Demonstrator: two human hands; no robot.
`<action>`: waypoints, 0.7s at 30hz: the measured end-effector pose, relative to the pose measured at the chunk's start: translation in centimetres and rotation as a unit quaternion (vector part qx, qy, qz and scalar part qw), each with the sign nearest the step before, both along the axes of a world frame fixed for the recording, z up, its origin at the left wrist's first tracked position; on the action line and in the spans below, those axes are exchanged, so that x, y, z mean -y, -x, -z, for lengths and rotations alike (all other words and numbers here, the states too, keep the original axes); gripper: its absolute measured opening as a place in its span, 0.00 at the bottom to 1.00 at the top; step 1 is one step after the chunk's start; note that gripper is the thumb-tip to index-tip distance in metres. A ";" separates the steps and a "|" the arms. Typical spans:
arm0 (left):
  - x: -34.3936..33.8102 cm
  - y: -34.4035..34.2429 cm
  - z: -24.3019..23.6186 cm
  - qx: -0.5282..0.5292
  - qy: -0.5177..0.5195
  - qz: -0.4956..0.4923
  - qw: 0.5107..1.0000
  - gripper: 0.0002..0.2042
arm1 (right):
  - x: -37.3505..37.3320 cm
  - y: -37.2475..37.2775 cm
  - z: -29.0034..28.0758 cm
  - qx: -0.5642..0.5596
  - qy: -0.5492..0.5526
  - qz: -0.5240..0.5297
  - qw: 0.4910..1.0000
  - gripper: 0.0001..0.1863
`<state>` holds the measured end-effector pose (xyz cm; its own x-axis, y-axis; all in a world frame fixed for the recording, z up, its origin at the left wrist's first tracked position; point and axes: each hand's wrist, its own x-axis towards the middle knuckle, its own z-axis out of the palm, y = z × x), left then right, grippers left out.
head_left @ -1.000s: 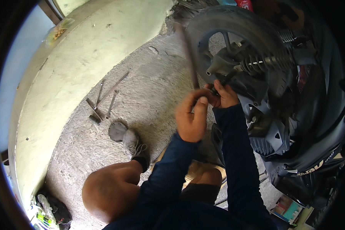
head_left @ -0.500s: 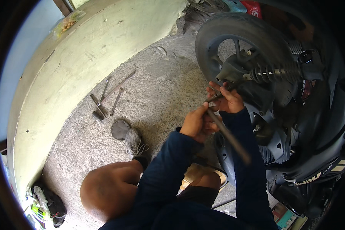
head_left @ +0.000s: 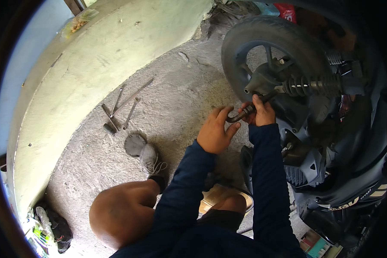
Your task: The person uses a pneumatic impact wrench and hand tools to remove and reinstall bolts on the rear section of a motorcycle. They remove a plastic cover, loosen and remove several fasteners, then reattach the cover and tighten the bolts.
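Both hands are at a dark, bent metal wrench in front of the motorcycle's rear wheel. Its curved end lies between the thumb and fingers of my left hand, which is curled loosely around it. My right hand is closed on the straighter part, thumb on top, near a ribbed collar. Past the right hand, the dark part runs toward the shock absorber; whether it touches the bike cannot be told. The rear wheel and a dull metal bracket are just beyond.
Several loose wrenches and bars lie on the rough concrete floor by a low pale wall. A round dark cap is by my shoe. Grey body panels fill the right side.
The wrench has turned: its long bar no longer points down toward my right forearm. My left hand has shifted slightly left and opened somewhat; my right hand has closed around the wrench.
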<state>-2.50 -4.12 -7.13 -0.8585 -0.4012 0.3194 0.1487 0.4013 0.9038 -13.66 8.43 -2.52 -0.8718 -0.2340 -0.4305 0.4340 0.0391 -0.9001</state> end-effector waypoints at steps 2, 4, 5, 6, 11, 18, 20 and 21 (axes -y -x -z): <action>0.0 0.1 0.1 0.134 -0.105 0.090 0.981 0.19 | -0.8 0.0 -0.3 0.033 0.003 -0.005 0.999 0.15; -0.2 0.2 -0.1 0.189 -0.196 0.136 0.953 0.20 | -1.6 0.2 -0.4 0.046 0.026 -0.017 0.998 0.14; -0.4 0.3 -0.3 0.173 -0.241 0.118 0.948 0.21 | -1.9 0.4 -0.3 0.042 0.047 -0.032 0.997 0.14; -0.7 0.3 -0.6 0.158 -0.285 0.095 0.941 0.21 | -2.1 0.7 -0.2 0.044 0.074 -0.057 0.995 0.14; -1.3 0.3 -1.1 0.159 -0.625 0.084 0.760 0.23 | -2.5 0.8 1.3 0.043 0.188 -0.113 0.975 0.11; -2.0 0.7 -2.7 0.205 -0.842 0.058 0.495 0.21 | -1.8 0.5 2.2 -0.001 0.094 -0.046 0.995 0.08; -2.9 0.5 -2.6 0.199 -0.769 0.098 0.600 0.20 | -1.2 0.8 1.6 -0.004 0.041 0.033 0.999 0.08; -3.5 0.3 -2.2 0.172 -0.735 0.136 0.642 0.19 | -0.9 0.8 1.3 -0.020 0.044 0.009 0.999 0.08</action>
